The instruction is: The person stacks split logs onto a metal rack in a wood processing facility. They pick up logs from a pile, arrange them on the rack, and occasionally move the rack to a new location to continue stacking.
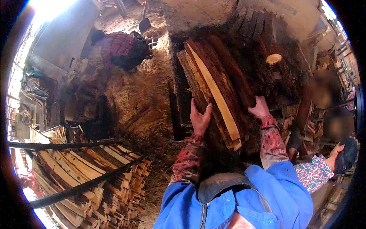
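Observation:
Long bark-covered wood slabs lie lengthwise in front of me, with one pale sawn edge showing along the middle. My left hand is at their left side. Its thumb and forefinger are spread apart, the thumb touching or close to the bark. On the opposite side, my right hand has its fingers apart beside a dark slab. Whether its fingertips press on the bark is hard to make out. Both forearms are in stained red patterned sleeves.
A stack of split wood stands at lower left between dark metal bars. A person in a plaid shirt bends over near a shovel. At right another person in a patterned sleeve is close by. A cut log end lies at the far right.

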Available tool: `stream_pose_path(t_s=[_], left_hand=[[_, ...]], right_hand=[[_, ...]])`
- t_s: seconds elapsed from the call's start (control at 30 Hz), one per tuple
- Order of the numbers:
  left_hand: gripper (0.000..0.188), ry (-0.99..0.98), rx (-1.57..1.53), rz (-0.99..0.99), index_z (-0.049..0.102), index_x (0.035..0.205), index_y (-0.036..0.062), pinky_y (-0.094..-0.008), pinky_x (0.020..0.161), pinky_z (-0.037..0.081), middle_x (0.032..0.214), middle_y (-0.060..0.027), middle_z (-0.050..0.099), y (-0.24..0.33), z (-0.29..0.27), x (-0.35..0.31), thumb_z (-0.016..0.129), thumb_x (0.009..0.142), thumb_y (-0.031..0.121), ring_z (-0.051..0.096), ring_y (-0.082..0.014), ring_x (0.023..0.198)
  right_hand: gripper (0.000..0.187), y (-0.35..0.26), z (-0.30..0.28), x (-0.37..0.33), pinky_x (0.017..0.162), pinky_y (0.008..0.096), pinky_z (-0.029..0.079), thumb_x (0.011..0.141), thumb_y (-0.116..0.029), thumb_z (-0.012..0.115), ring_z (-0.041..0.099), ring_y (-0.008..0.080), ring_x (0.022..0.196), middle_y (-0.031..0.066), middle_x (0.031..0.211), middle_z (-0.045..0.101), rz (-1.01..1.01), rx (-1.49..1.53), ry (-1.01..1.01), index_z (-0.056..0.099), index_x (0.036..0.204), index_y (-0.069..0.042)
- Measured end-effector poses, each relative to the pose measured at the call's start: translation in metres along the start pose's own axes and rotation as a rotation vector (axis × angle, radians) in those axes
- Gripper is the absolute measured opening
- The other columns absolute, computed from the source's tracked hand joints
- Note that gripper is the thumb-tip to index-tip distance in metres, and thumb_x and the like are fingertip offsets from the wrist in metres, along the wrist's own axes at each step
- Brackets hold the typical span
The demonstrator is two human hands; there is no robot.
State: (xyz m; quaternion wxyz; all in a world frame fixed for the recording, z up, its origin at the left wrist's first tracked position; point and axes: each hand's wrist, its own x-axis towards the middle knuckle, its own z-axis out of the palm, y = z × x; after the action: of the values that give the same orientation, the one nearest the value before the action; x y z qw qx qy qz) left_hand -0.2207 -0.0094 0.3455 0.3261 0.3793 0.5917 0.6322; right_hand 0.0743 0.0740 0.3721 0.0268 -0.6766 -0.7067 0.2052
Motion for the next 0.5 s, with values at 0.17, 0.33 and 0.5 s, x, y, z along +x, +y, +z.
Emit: stream_pose_path(t_s=[0.17, 0.33, 0.5], left_hand=[[0.073, -0.009, -0.105, -0.019, 0.035, 0.138, -0.0111, -0.0328, 0.092, 0.049, 0.12, -0.0189, 0.061, 0.002, -0.013, -0.001, 0.075, 0.086, 0.021, 0.061, -0.0217, 0.106], [0.073, -0.04, -0.083, 0.009, 0.034, 0.14, -0.0108, -0.0334, 0.092, 0.049, 0.123, -0.0181, 0.059, -0.033, -0.022, -0.004, 0.075, 0.086, 0.018, 0.06, -0.0215, 0.106], [0.074, -0.049, -0.06, -0.009, 0.034, 0.141, -0.0088, -0.0351, 0.093, 0.048, 0.124, -0.0181, 0.059, -0.045, -0.029, -0.01, 0.075, 0.086, 0.019, 0.059, -0.0225, 0.109]], right_hand=[[0.072, 0.017, 0.036, -0.057, 0.097, 0.0444, 0.045, 0.068, -0.027, 0.079, 0.05, 0.0403, 0.113, 0.0245, 0.122, 0.046, 0.005, 0.055, 0.075, 0.05, 0.127, 0.001], [0.072, 0.027, 0.065, -0.08, 0.101, 0.0452, 0.042, 0.071, -0.026, 0.079, 0.048, 0.0413, 0.117, 0.0244, 0.124, 0.046, 0.046, 0.262, 0.144, 0.046, 0.127, 0.003], [0.061, -0.001, 0.067, -0.074, 0.084, 0.0451, 0.051, 0.078, -0.034, 0.077, 0.063, 0.0377, 0.098, 0.0209, 0.104, 0.065, 0.22, 0.371, 0.284, 0.054, 0.118, 0.005]])
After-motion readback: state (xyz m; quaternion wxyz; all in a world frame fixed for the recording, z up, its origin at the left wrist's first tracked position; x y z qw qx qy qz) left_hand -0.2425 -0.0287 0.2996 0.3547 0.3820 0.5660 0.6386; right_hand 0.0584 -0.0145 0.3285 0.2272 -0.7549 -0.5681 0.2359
